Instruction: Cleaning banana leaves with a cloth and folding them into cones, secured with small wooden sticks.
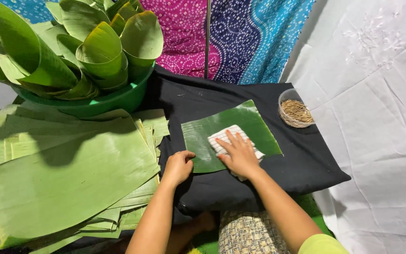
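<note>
A green leaf piece (pixel 229 134) lies flat on a black cushion (pixel 278 174), likely so it has a soft, smooth place to rest. The left hand (pixel 178 165) is curled at the near edge of the leaf and seems to hold it down so it cannot slide, while the right hand (pixel 238 153) lies spread flat, pressing a white checked cloth (pixel 222 137) onto the leaf. A big stack of leaves (pixel 66 174) and a small clear bowl of thin sticks (pixel 295 110) sit near on each side, easy to reach.
</note>
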